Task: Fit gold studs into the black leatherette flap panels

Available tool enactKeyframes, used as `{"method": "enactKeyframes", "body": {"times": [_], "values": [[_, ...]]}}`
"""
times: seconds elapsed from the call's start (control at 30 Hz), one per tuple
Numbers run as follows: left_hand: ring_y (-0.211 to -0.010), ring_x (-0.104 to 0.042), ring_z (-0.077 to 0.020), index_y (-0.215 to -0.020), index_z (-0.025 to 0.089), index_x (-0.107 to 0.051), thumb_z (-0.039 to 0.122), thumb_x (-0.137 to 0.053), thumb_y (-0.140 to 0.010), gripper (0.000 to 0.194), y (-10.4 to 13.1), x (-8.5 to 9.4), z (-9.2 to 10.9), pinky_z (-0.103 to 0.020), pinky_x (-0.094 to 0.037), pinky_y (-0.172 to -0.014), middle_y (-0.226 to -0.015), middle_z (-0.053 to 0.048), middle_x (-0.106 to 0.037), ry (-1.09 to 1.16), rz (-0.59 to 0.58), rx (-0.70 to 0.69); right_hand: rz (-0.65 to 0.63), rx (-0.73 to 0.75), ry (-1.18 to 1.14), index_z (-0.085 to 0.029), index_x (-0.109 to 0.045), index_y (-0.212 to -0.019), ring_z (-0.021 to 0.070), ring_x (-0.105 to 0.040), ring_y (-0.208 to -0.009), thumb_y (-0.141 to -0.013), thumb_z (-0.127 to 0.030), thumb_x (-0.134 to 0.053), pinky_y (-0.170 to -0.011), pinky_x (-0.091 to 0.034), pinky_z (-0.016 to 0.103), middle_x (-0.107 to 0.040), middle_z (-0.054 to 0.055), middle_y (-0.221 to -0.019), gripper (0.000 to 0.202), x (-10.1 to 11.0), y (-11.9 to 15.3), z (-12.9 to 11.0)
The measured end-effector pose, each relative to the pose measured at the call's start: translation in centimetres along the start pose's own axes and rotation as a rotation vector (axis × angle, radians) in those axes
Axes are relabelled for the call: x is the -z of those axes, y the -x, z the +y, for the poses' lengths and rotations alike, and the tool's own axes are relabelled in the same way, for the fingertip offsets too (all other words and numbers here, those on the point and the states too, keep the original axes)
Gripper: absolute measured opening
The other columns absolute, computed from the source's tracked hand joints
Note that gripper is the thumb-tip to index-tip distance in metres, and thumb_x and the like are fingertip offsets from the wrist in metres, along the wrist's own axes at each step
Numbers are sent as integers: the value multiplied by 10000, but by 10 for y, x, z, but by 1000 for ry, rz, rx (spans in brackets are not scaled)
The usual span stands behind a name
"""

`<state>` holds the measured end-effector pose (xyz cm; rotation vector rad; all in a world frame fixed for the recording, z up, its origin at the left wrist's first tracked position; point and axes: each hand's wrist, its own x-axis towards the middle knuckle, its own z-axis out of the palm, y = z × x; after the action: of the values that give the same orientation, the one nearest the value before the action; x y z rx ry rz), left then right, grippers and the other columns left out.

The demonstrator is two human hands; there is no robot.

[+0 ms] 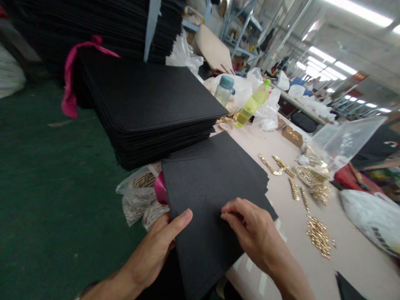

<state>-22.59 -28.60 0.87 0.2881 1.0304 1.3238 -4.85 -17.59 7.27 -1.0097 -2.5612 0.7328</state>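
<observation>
Left hand (165,235): gripping the left edge of the black grained panel (200,196), thumb on top.
Right hand (254,227): thumb and forefinger pinched together; anything between is too small to tell.
Panel: beneath the right hand, overhanging the table (293,225); might skew if the left grip slackens.
Gold-coloured pieces (318,236): loose, right of the right hand; a forearm sweep could scatter them.

The pale table (296,225) carries black panels (231,146), loose gold pieces (318,236), gold strips (293,189) and a white plastic bag (371,216).
</observation>
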Motion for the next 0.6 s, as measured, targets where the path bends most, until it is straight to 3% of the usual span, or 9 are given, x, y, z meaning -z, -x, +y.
{"method": "enactKeyframes", "body": {"times": [0.1,0.2,0.3,0.43,0.6], "values": [[-937,-698,-280,-1274,222,-625,501,-668,-843,515,3,4,0,-378,-520,-847,-1066,-63,-760,-51,76,40,1,-117,-133,-234,-678,-867,121,-618,-699,-907,-238,-598,-657,-448,228,-678,-26,-779,90,-1,15,-7],[-1138,-629,-306,-1241,227,-652,552,-661,-829,524,9,5,-1,-386,-455,-1005,-1175,-43,-734,-255,144,6,52,-309,-227,-220,-708,-851,129,-594,-620,-893,-341,-603,-566,-432,234,-667,-14,-707,166,-4,18,-10],[-1259,-549,-294,-1216,240,-666,564,-653,-830,504,18,7,-2,-360,-377,-1099,-1244,-18,-705,-366,178,-32,36,-354,-316,-206,-718,-831,126,-575,-593,-882,-384,-603,-552,-431,235,-645,-11,-653,218,-9,14,-13],[-1309,-512,-279,-1252,268,-642,558,-648,-839,504,29,8,-7,-362,-365,-1125,-1311,7,-667,-311,150,-13,23,-348,-559,-201,-682,-986,136,-629,-699,-836,-319,-657,-646,-500,245,-698,6,-796,192,-18,10,-17],[-1302,-530,-252,-1186,265,-690,485,-670,-855,399,35,8,-11,-368,-349,-1152,-1299,5,-675,-101,31,13,-67,-428,-631,-187,-723,-855,123,-615,-654,-821,-278,-669,-631,-501,240,-681,0,-728,111,-24,11,-17]]}}
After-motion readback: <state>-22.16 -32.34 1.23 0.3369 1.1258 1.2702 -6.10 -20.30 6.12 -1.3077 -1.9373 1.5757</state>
